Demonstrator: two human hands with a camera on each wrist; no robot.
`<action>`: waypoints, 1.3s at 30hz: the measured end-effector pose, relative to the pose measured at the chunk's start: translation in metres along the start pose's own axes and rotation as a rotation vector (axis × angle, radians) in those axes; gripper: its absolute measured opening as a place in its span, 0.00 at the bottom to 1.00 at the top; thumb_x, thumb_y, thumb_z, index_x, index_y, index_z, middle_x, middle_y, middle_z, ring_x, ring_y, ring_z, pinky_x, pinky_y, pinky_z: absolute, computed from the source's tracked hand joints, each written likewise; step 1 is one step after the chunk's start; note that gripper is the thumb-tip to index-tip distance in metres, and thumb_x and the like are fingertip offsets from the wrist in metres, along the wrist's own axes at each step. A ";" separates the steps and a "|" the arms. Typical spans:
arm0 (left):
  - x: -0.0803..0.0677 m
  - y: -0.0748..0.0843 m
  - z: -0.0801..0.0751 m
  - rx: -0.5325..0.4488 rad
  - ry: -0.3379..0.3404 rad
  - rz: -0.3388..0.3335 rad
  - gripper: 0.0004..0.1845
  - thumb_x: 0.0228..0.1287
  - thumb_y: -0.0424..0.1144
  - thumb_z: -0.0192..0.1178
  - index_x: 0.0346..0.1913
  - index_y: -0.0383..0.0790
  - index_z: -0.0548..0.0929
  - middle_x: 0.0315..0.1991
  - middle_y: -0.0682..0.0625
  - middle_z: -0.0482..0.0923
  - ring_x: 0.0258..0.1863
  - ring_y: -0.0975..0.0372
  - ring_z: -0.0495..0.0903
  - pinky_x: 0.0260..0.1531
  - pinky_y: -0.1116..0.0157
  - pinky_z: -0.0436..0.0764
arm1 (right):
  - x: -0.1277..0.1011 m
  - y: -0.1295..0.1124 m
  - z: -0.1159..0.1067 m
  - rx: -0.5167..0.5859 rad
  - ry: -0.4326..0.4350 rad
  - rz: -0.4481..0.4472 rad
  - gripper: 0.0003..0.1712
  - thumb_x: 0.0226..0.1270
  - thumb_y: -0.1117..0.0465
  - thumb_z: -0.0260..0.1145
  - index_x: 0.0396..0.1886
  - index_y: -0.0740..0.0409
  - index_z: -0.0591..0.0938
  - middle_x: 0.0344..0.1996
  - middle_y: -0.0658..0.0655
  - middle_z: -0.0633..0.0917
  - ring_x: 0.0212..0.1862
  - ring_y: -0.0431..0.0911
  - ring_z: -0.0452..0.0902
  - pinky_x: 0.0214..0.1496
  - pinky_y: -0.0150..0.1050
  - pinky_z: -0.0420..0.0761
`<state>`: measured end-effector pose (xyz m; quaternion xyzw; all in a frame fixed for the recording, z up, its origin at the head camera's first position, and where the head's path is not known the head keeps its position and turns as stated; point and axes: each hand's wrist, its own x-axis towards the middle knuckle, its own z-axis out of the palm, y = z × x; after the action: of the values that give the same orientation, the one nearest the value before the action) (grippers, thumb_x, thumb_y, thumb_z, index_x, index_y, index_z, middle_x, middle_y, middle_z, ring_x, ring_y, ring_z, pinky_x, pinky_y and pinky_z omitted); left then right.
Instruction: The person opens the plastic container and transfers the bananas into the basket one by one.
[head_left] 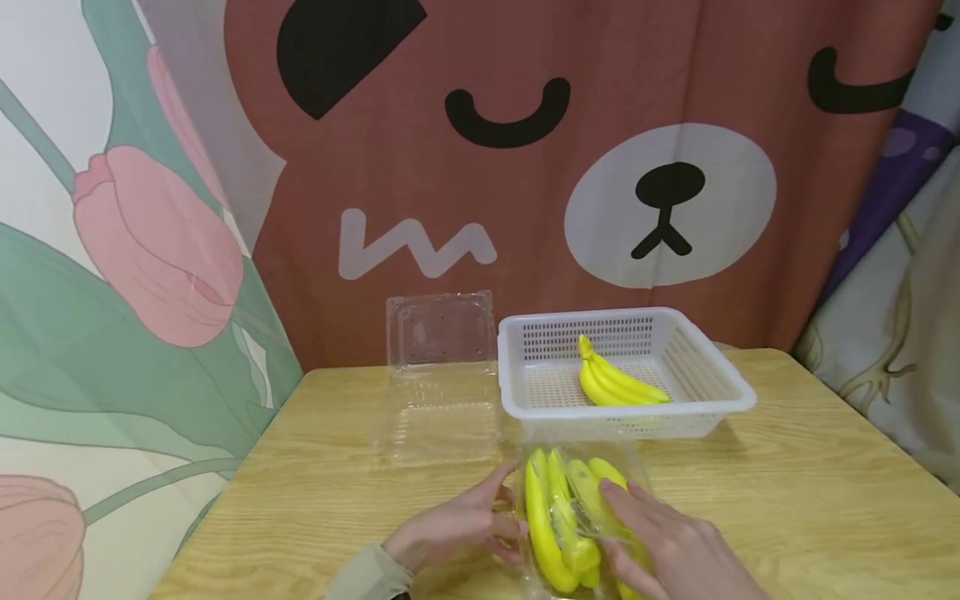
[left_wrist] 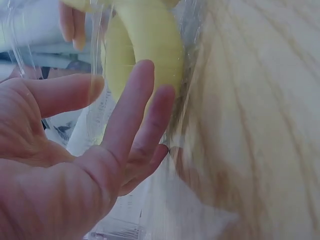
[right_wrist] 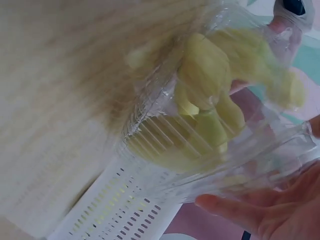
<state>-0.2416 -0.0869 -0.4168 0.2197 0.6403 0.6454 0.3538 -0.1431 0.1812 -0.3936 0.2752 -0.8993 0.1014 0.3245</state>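
Note:
A clear plastic clamshell box [right_wrist: 157, 137] with yellow bananas [head_left: 547, 529] inside stands at the table's near edge, between both hands. My left hand [head_left: 465, 521] is at the box's left side; in the left wrist view its fingers [left_wrist: 132, 102] are extended near the clear wall, the thumb apart from them. Over the right part of the box lies my right hand [head_left: 678, 537], fingers fairly straight against the clear plastic. In the right wrist view that hand [right_wrist: 270, 215] is beside the lid's edge. Whether the lid is fully closed, I cannot tell.
Behind the box, a white perforated basket [head_left: 626, 410] holds another bunch of bananas [head_left: 618, 383]. To its left stands a second clear clamshell box [head_left: 442, 417], lid raised. The wooden table [head_left: 315, 492] meets a bear-patterned curtain [head_left: 525, 183] at the back.

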 end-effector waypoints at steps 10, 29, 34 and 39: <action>-0.002 0.003 0.003 0.036 0.032 -0.011 0.50 0.59 0.28 0.61 0.79 0.48 0.43 0.59 0.37 0.59 0.34 0.50 0.83 0.41 0.53 0.86 | -0.013 -0.017 -0.024 -0.035 -0.037 0.213 0.48 0.51 0.39 0.75 0.72 0.47 0.70 0.59 0.53 0.81 0.48 0.47 0.83 0.37 0.43 0.87; -0.007 0.002 0.004 0.060 0.051 -0.038 0.49 0.58 0.28 0.61 0.77 0.47 0.45 0.58 0.37 0.58 0.32 0.50 0.83 0.39 0.54 0.86 | -0.026 0.039 -0.063 0.048 0.258 0.237 0.53 0.41 0.37 0.77 0.57 0.74 0.74 0.48 0.73 0.79 0.46 0.68 0.73 0.63 0.15 0.47; -0.008 0.002 0.005 0.057 0.067 -0.047 0.49 0.57 0.29 0.61 0.77 0.47 0.45 0.58 0.37 0.58 0.31 0.50 0.83 0.38 0.54 0.86 | -0.033 0.050 -0.069 -0.067 0.259 0.237 0.50 0.59 0.23 0.51 0.43 0.71 0.79 0.50 0.72 0.76 0.45 0.67 0.70 0.66 0.45 0.63; -0.008 0.003 0.008 0.045 0.084 -0.051 0.50 0.58 0.28 0.62 0.78 0.46 0.43 0.58 0.36 0.57 0.33 0.49 0.83 0.38 0.54 0.86 | -0.044 0.059 -0.072 -0.207 0.164 0.294 0.50 0.60 0.20 0.45 0.40 0.65 0.80 0.50 0.69 0.77 0.47 0.66 0.69 0.70 0.47 0.60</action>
<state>-0.2317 -0.0872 -0.4121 0.1840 0.6745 0.6302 0.3377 -0.1104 0.2750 -0.3665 0.0968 -0.9060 0.0769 0.4049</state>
